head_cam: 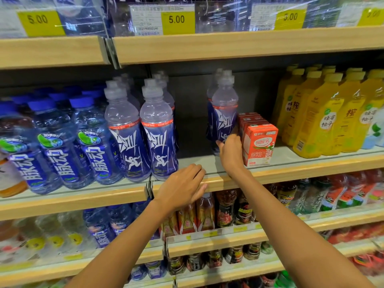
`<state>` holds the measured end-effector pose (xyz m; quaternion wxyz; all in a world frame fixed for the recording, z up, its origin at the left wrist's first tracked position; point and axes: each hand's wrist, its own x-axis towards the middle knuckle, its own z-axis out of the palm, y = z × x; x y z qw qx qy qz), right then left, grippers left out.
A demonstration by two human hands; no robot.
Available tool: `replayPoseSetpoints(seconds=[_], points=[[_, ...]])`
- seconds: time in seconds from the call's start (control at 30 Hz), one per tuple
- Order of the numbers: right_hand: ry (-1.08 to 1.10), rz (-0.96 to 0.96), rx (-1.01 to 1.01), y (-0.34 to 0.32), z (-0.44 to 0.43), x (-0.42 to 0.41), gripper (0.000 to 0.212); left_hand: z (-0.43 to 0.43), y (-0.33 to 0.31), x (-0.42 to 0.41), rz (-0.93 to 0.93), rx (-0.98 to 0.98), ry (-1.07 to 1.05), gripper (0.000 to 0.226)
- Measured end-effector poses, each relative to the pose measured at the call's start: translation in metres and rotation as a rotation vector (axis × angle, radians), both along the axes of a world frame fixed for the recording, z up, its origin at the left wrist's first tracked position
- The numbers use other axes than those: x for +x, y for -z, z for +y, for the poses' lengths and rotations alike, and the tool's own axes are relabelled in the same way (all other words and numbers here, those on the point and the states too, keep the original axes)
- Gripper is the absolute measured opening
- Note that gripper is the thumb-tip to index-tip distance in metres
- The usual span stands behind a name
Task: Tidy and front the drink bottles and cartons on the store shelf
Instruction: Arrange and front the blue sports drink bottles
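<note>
On the middle shelf, the right hand (pixel 229 150) wraps the lower body of a clear plastic bottle with a purple-blue label (pixel 224 113). The thumb lies on the label front and the fingers pass out of sight on the far side. The grasp is therefore judged closed round the bottle, though the fingertips are hidden. The bottle stands upright, long axis vertical, directly ahead of and above the grip. It is set well back from the wood-look shelf lip (pixel 291 170), with more of its kind in line behind it.

The left hand (pixel 182 183) lies left of the grip and nearer the viewer. Its fingers are relaxed and draped on the lip, holding nothing. The right hand is plainly the nearer to the work.

Left of the grip, across a gap of shelf, two matching purple-labelled bottles (pixel 159 129) stand at the front. Just beside the grip on its right sits a block of orange-red drink cartons (pixel 259 142). Beyond the cartons are yellow juice bottles (pixel 318 115).

Judgement: the coming move is a straight pull toward the lip, with the bottle kept upright. The cartons crowd the finger side and could be dragged along or knocked. The path forward appears unobstructed.
</note>
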<state>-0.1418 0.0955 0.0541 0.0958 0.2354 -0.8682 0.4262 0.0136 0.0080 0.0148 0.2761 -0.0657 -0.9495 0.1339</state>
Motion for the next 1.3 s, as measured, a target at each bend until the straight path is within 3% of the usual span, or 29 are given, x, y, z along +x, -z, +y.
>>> replayPoseSetpoints(seconds=[0.13, 0.27, 0.43, 0.6, 0.73, 0.93, 1.3], points=[[-0.007, 0.077, -0.039, 0.006, 0.012, 0.012, 0.035, 0.005, -0.003, 0.009, 0.085, 0.010, 0.026, 0.040], [-0.128, 0.237, -0.229, 0.028, 0.028, 0.059, 0.042, -0.006, 0.012, 0.043, 0.291, 0.038, 0.080, 0.029], [-0.412, 0.004, -0.308, 0.029, 0.012, 0.099, 0.039, -0.048, 0.021, 0.085, 0.339, -0.047, -0.069, 0.030], [-0.587, -0.139, -0.388, 0.014, -0.028, 0.119, 0.056, -0.076, 0.025, 0.088, 0.290, -0.159, -0.080, 0.043], [-0.571, -0.173, -0.418, 0.012, -0.053, 0.118, 0.068, -0.089, 0.031, 0.082, 0.340, -0.302, -0.046, 0.043], [-0.559, -0.180, -0.493, 0.013, -0.070, 0.113, 0.054, -0.099, 0.041, 0.082, 0.361, -0.442, 0.005, 0.033], [-0.512, -0.159, -0.464, 0.005, -0.007, 0.093, 0.055, -0.091, 0.033, 0.094, 0.255, -0.239, -0.017, 0.040]])
